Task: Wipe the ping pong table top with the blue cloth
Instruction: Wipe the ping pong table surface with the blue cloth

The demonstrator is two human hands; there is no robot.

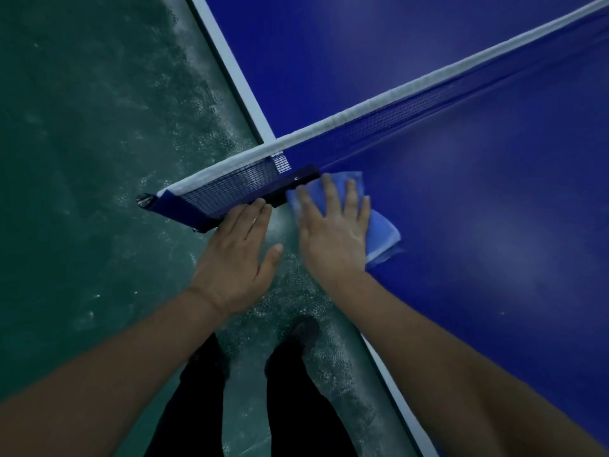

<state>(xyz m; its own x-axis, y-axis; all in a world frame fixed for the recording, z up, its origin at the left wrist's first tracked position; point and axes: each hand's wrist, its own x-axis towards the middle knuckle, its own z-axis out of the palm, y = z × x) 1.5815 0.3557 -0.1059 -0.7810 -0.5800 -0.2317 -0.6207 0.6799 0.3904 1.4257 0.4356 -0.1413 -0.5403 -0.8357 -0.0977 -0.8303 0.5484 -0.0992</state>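
Note:
The blue ping pong table top [478,209] fills the right half of the view, with a white line along its edge. A folded blue cloth [380,232] lies on the table by its near edge, right beside the net post. My right hand [333,229] presses flat on the cloth with its fingers spread and straight. My left hand [237,255] is off the table's side, fingers straight, its fingertips touching the lower edge of the net's overhanging end.
The net [379,117] with its white top band crosses the table diagonally, and its black clamp [293,186] grips the table edge just above the cloth. Green floor [82,159] lies to the left. My dark trouser legs and shoes stand below.

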